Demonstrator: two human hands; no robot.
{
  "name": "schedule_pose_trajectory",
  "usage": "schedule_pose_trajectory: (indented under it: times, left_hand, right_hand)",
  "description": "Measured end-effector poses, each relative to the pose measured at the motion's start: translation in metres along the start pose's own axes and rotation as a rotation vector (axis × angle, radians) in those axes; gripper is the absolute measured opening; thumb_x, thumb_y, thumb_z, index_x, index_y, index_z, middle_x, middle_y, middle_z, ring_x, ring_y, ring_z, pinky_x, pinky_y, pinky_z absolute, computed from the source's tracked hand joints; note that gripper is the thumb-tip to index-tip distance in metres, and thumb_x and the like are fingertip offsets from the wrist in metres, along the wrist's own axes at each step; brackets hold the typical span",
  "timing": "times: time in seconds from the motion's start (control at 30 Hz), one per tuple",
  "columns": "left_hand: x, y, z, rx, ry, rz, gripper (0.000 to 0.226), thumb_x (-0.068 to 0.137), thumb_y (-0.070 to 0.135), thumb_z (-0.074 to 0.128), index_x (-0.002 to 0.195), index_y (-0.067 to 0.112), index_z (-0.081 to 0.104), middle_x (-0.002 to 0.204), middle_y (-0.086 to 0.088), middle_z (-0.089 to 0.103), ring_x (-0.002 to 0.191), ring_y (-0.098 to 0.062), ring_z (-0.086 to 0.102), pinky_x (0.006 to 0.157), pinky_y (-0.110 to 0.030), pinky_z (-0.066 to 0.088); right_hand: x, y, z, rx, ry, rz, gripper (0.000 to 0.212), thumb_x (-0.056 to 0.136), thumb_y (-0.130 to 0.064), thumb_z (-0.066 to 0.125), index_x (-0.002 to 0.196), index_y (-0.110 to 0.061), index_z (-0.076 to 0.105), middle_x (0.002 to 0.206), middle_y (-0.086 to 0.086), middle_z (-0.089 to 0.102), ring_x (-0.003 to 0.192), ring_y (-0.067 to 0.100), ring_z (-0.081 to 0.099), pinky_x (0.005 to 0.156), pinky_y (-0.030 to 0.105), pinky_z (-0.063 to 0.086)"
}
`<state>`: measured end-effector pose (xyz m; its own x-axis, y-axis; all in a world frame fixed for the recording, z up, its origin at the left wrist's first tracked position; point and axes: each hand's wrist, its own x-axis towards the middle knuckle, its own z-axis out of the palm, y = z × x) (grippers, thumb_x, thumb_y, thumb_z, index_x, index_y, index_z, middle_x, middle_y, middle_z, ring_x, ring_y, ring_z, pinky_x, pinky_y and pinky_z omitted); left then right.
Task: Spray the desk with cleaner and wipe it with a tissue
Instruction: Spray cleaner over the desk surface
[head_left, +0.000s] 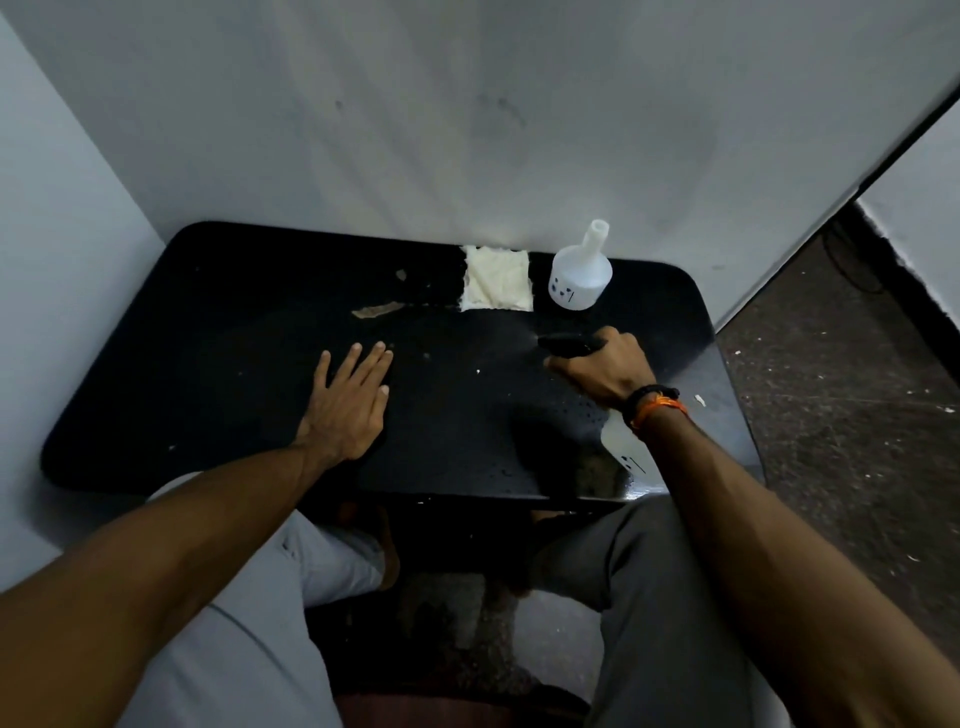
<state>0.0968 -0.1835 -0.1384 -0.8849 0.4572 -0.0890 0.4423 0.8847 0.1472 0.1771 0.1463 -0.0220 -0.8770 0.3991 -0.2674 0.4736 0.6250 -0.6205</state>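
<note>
Two bottles are about: one white bottle (580, 278) stands capless at the far edge of the black table (208, 364), close to the wall (467, 130), and a spray bottle (621, 447) is held by the right hand (608, 371). That grip is clenched round the black trigger head (569, 345), nozzle pointing left over the tabletop, with a faint mist just off its tip. The bottle's pale body shows below the wrist, near the front right edge. Black and orange bands (655, 404) circle that wrist.

Just left of the standing bottle lies a folded white tissue (497, 286), flat and untouched, also close against the wall. The left hand (349, 397) rests palm down, fingers spread, holding nothing, near the middle of the table. Beyond it sit worn brownish patches (376, 310) in the surface.

Walls close the table in at the back and left. Open floor (841, 389) lies to the right. The left half of the tabletop is bare, and droplets (566, 415) speckle the surface near the spraying hand.
</note>
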Motion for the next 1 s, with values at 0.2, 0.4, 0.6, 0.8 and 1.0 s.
schedule_pose_trajectory:
  times: [0.2,0.4,0.6,0.8,1.0]
  left_hand:
    - [-0.001,-0.001,-0.001,0.003,-0.002,0.008,0.058,0.106,0.035,0.023,0.160,0.021,0.009,0.169,0.006,0.005,0.156,-0.019,0.004,0.125,-0.054,0.001]
    - [0.000,0.001,-0.002,-0.006,0.003,0.012,0.058,0.106,0.034,0.024,0.160,0.021,0.009,0.169,0.005,0.006,0.156,-0.020,0.004,0.125,-0.054,0.001]
    - [-0.003,0.002,-0.002,-0.017,0.023,0.001,0.057,0.107,0.031,0.026,0.160,0.020,0.010,0.168,0.005,0.007,0.156,-0.020,0.005,0.125,-0.053,0.000]
    - [0.000,0.003,0.001,-0.019,0.040,0.001,0.057,0.106,0.031,0.027,0.160,0.021,0.011,0.168,0.006,0.009,0.156,-0.020,0.006,0.125,-0.053,0.001]
    - [0.005,-0.001,0.007,-0.010,0.035,-0.002,0.057,0.106,0.032,0.029,0.160,0.020,0.013,0.168,0.005,0.011,0.155,-0.021,0.008,0.124,-0.055,0.003]
  right_hand:
    - [-0.005,-0.013,0.009,-0.071,-0.136,-0.138,0.054,0.078,-0.049,0.077,0.119,-0.015,0.069,0.094,0.008,0.071,0.083,0.020,0.068,0.068,0.029,0.056]
    - [-0.020,-0.008,0.013,-0.202,-0.257,-0.121,0.038,0.072,-0.047,0.080,0.087,-0.014,0.067,0.090,0.007,0.067,0.081,0.023,0.065,0.070,0.035,0.055]
    - [-0.037,0.017,-0.014,-0.402,-0.254,-0.074,0.024,0.075,-0.043,0.075,0.081,-0.020,0.069,0.087,0.006,0.068,0.083,0.024,0.066,0.075,0.037,0.057]
    - [-0.048,0.050,-0.039,-0.435,-0.234,0.066,0.022,0.075,-0.037,0.074,0.087,-0.019,0.076,0.076,0.004,0.073,0.074,0.019,0.069,0.075,0.035,0.060]
    - [-0.044,0.058,-0.050,-0.362,0.011,0.142,0.038,0.075,-0.048,0.065,0.101,-0.023,0.075,0.096,0.009,0.073,0.090,0.028,0.067,0.084,0.042,0.058]
